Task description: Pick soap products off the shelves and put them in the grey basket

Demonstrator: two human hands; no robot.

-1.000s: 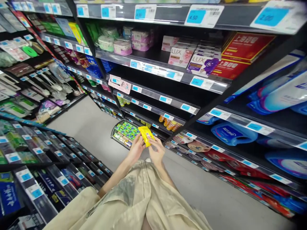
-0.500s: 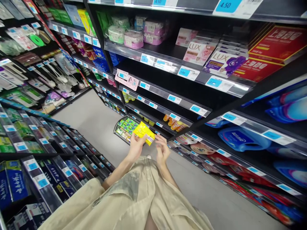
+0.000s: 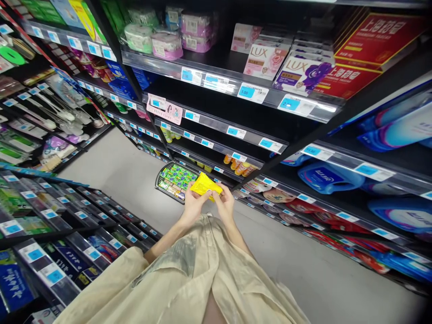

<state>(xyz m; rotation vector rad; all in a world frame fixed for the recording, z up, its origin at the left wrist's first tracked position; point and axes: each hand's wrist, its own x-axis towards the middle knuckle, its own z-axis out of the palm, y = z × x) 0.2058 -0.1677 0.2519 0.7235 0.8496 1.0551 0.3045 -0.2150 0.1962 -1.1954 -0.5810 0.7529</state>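
Observation:
A small yellow packet (image 3: 204,185) is held out in front of me at about waist height, over the aisle floor. My left hand (image 3: 193,204) grips its left end with fingers closed. My right hand (image 3: 224,203) pinches its right end. The packet lies roughly flat between both hands. Just beyond it, low on the shelving, stands a rounded rack of small green and yellow packs (image 3: 175,179).
Black store shelves (image 3: 232,96) with blue price tags rise on the right, holding soap boxes (image 3: 261,60), round tubs (image 3: 152,40) and blue detergent jugs (image 3: 329,177). Another shelf unit (image 3: 57,216) stands close on the left. A grey floor aisle (image 3: 121,173) runs ahead.
The right hand let go of the packet half a second ago and has now closed on its right end again. The packet turned from upright to flat. My view dropped slightly.

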